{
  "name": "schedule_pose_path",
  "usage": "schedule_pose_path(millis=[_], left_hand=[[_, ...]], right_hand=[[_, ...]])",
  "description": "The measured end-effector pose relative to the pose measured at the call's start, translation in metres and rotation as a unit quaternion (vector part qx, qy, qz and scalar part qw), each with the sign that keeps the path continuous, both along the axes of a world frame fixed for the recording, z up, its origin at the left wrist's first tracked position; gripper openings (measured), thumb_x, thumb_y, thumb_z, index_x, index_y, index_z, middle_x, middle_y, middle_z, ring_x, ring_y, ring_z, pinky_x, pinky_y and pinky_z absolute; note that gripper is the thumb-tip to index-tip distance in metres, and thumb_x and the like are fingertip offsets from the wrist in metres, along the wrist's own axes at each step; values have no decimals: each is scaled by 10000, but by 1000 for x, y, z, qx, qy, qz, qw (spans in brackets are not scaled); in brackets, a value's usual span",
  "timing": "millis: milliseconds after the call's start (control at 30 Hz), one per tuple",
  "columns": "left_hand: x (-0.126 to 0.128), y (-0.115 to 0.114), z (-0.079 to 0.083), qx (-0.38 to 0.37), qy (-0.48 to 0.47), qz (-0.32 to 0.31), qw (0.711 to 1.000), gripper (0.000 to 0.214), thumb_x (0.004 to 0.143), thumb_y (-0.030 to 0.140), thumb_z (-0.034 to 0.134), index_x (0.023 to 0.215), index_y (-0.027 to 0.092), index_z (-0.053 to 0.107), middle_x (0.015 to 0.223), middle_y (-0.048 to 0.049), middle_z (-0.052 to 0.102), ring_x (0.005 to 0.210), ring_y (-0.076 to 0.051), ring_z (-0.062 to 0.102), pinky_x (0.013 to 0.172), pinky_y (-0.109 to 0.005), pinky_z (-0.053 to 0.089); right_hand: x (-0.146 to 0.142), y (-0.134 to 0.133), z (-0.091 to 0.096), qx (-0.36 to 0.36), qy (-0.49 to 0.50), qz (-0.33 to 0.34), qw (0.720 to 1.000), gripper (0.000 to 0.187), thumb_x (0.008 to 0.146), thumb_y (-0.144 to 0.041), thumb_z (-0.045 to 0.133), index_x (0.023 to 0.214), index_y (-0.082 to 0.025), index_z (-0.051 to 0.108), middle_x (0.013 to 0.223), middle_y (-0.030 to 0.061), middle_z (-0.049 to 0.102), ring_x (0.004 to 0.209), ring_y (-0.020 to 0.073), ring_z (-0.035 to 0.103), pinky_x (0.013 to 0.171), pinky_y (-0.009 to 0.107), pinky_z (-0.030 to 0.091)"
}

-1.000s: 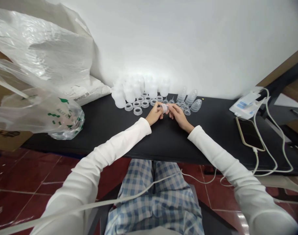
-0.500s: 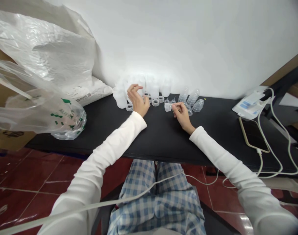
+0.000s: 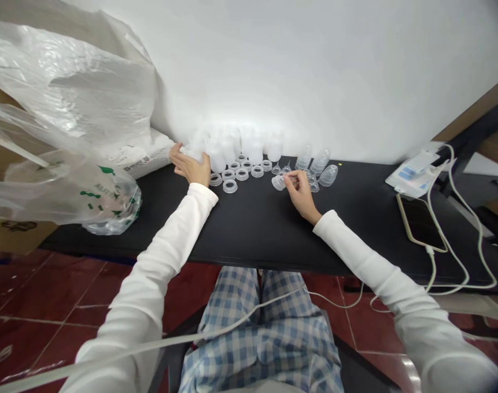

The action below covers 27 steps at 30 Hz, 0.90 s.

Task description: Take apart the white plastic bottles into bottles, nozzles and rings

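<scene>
My right hand (image 3: 300,189) pinches a small clear plastic piece with a ring on it (image 3: 278,182) just above the black table (image 3: 273,224). My left hand (image 3: 190,163) has reached to the far left end of a cluster of white plastic bottles (image 3: 241,144) and curls around the leftmost bottle (image 3: 195,150). Several clear rings (image 3: 230,186) lie in front of the bottles. Clear dome caps (image 3: 320,164) lie to the right of them.
Large plastic bags (image 3: 64,125) fill the left side, one of them hanging over the table edge. At the right lie a phone (image 3: 421,221), white cables (image 3: 457,256) and a white packet (image 3: 413,174). A white wall stands right behind the bottles.
My hands have parted: the left one moved away to the left onto the end bottle, while the right one kept the small clear piece near the middle.
</scene>
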<state>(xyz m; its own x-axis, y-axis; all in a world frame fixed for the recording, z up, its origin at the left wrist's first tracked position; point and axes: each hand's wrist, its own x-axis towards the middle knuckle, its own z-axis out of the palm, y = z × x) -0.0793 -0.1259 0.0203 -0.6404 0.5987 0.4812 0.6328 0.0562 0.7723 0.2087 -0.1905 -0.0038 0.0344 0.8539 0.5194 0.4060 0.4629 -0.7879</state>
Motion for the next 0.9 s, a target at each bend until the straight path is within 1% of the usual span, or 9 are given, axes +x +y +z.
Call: schedule_pose_path(millis=[100, 233, 333, 433, 533, 600, 667, 767, 900], left_hand=[[1, 2, -3, -5, -36, -12, 999, 662, 781, 132, 585, 1375, 192, 299, 1510, -211, 384, 1464, -318, 402, 1169, -556, 369], [2, -2, -5, 5, -78, -4, 997, 766, 732, 40, 528, 1420, 203, 233, 1600, -208, 296, 1493, -294, 380, 1158, -525, 396], [3, -7, -3, 50, -18, -13, 999, 768, 729, 30, 514, 1436, 174, 250, 1594, -209, 323, 1525, -300, 330, 1213, -536, 294], [10, -13, -2, 81, 91, -116, 986, 680, 760, 100, 576, 1404, 177, 370, 1531, -181, 444, 1508, -321, 356, 1237, -541, 204], [26, -19, -7, 68, 198, -289, 934, 535, 776, 208, 665, 1292, 217, 523, 1431, -146, 585, 1395, -338, 492, 1191, -550, 242], [40, -24, -11, 45, 274, -407, 870, 444, 802, 255, 677, 1237, 240, 590, 1391, -134, 639, 1327, -328, 551, 1152, -527, 291], [52, -28, -15, 23, 338, -488, 805, 410, 849, 240, 630, 1258, 268, 623, 1401, -118, 650, 1299, -308, 577, 1123, -495, 327], [61, -32, -17, 11, 396, -530, 750, 471, 896, 182, 553, 1341, 321, 619, 1431, -96, 636, 1281, -280, 600, 1098, -463, 356], [56, -33, -13, 30, 431, -506, 746, 492, 945, 211, 523, 1421, 321, 580, 1436, -116, 622, 1294, -280, 595, 1096, -454, 364]], right_hand=[[0, 1, -2, -3, 3, -4, 1000, 325, 946, -570, 571, 957, -245, 580, 1012, 46, 571, 835, 165, 518, 755, 324, 474], [0, 3, -4, -2, 4, -8, 1000, 329, 953, -578, 544, 959, -251, 573, 1006, 43, 576, 834, 168, 519, 774, 327, 471], [0, 5, -6, -9, 16, -1, 1000, 324, 949, -574, 542, 963, -251, 564, 1014, 43, 592, 819, 164, 521, 775, 328, 476], [0, 7, -9, -22, 39, 2, 999, 343, 938, -591, 547, 963, -250, 557, 1038, 51, 603, 848, 168, 543, 747, 319, 492], [1, 10, -11, -41, 80, 5, 996, 402, 914, -651, 552, 979, -255, 555, 998, 43, 614, 852, 165, 578, 729, 310, 517], [2, 12, -12, -47, 118, 13, 992, 456, 881, -699, 575, 997, -259, 558, 923, 26, 623, 824, 163, 605, 757, 323, 542], [3, 14, -12, -44, 146, 17, 988, 500, 846, -731, 605, 1012, -261, 566, 871, 17, 631, 825, 171, 632, 806, 347, 563], [3, 14, -11, -29, 161, 17, 986, 513, 835, -737, 623, 1021, -260, 580, 909, 31, 654, 862, 182, 659, 849, 371, 576], [3, 13, -9, -11, 165, 22, 986, 508, 842, -729, 633, 1035, -260, 592, 902, 27, 670, 831, 172, 665, 858, 381, 581]])
